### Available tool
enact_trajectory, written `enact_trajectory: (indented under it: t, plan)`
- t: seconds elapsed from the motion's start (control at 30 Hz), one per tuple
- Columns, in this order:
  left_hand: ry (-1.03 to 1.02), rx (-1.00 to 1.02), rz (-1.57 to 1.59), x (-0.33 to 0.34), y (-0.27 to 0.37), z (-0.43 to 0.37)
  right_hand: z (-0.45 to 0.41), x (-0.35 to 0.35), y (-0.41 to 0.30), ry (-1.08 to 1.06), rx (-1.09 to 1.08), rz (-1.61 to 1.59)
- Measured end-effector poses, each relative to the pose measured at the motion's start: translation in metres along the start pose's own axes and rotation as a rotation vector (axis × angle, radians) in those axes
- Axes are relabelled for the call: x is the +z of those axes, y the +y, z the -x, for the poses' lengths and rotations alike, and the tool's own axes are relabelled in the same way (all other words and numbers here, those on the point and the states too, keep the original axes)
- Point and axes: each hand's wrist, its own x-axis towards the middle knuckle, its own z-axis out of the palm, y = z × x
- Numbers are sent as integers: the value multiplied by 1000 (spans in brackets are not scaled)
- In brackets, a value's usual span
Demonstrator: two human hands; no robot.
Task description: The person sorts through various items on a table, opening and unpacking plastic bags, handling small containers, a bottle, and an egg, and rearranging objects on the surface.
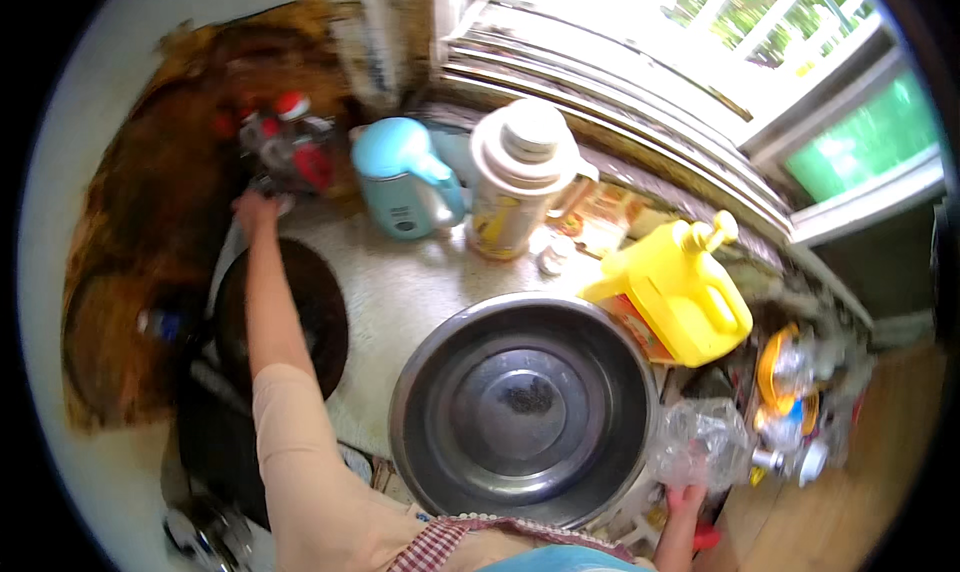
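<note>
My left hand [259,210] is stretched out to the far left of the counter, at the near side of a blurred cluster of bottles and jars [289,148] with red and white parts. Whether its fingers grip one of them is too blurred to tell. Under that forearm is a dark round pan [319,313]. At the lower right, my right hand [684,497] holds a clear plastic container [699,441], and its fingers show through the plastic. Between my arms sits a wide stainless steel basin [517,414] with a dark patch on its bottom.
Behind the basin stand a light-blue electric kettle [401,178], a pale thermos flask [517,178] and a small white jar [556,255]. A yellow plastic jug [682,294] leans by the basin's right rim. Clear bottles with orange parts [784,384] crowd the right. A window sill [600,92] borders the back.
</note>
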Motion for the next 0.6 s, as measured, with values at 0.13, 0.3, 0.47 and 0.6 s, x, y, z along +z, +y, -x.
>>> enact_trajectory:
  t: [0.13, 0.3, 0.47, 0.6]
  plan:
    - [-59, 191, -291, 82, 18, -7, 28, -12, 1, 178, -101, 137]
    - [-83, -50, -278, 100, -34, -99, 32, 0, 9, 210, -116, 113]
    - [-139, -87, -277, 132, -39, -128, 36, -5, 16, 250, -87, 112]
    - [-141, -55, -243, 109, -66, -168, 41, -1, 16, 138, -87, 21]
